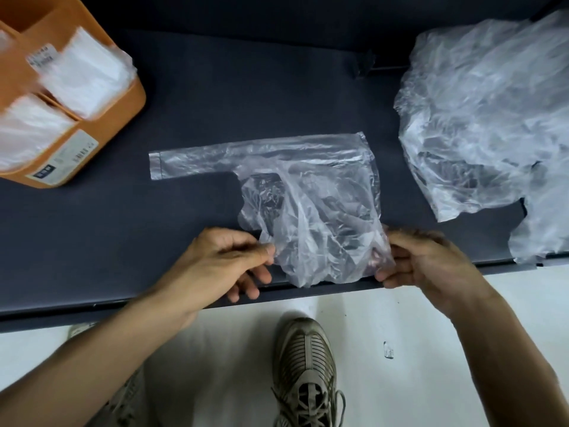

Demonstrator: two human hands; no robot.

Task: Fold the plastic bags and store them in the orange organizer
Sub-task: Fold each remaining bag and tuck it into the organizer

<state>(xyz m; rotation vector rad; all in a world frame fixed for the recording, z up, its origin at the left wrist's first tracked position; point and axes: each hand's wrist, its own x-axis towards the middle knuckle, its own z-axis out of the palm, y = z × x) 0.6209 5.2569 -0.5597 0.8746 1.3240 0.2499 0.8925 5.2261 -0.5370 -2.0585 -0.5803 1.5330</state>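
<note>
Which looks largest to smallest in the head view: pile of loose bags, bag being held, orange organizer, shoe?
1. Pile of loose bags
2. Bag being held
3. Orange organizer, though cut off by the frame
4. Shoe, nearer the camera, so unsure

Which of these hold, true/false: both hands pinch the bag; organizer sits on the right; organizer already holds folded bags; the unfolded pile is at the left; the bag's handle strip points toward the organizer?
1. Both hands pinch the bag: true. The left hand and right hand pinch the clear bag at its near corners.
2. False. The orange organizer sits far left.
3. True. Folded bags fill its compartments.
4. False. The crumpled pile lies on the right.
5. True.
</note>
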